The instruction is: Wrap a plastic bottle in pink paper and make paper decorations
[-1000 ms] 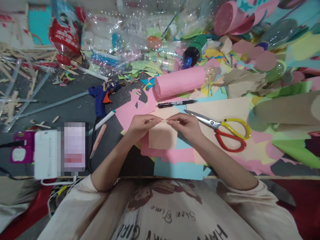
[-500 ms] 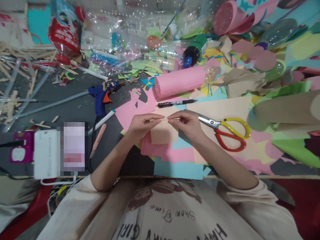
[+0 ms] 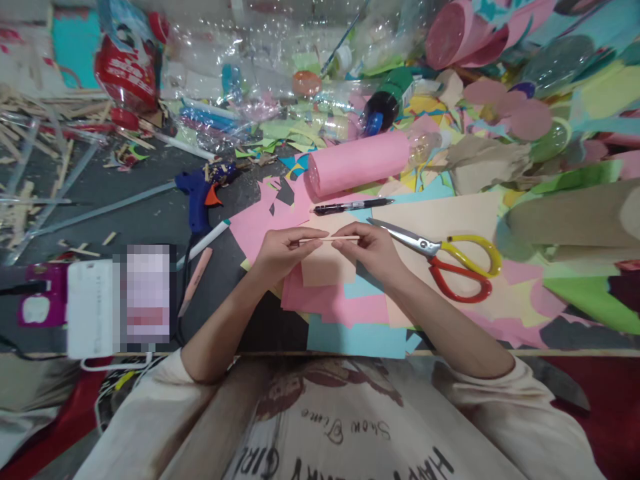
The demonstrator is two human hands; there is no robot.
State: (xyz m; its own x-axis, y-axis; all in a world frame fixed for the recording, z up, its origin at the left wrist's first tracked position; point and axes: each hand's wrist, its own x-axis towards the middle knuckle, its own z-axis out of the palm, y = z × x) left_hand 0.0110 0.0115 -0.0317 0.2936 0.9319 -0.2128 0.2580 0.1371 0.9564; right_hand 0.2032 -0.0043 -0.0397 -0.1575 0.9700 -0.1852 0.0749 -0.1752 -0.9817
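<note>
Between my two hands runs a thin, straight, pale strip [image 3: 344, 238], which looks like beige paper, rolled or seen edge-on; I cannot tell which. My left hand [image 3: 287, 248] pinches its left part between thumb and fingers. On the right part, my right hand [image 3: 371, 248] grips it the same way. Both hands hover over a small beige paper piece [image 3: 327, 272] on pink paper [image 3: 295, 297]. Scissors [image 3: 430, 250] with a yellow and a red handle lie partly open beside my right hand. A black pen [image 3: 353, 206] lies just beyond my fingers.
A pink-wrapped bottle [image 3: 360, 162] lies behind the pen. To the left are a blue glue gun [image 3: 197, 197], a utility knife [image 3: 196, 280] and a phone [image 3: 147, 293]. Clear plastic bottles [image 3: 215, 60] and paper scraps fill the back. A blue sheet [image 3: 355, 341] lies at the front edge.
The strip's pale surface now shows wider and further along between my fingers. My right fingers have shifted very slightly left. Everything else stays put.
</note>
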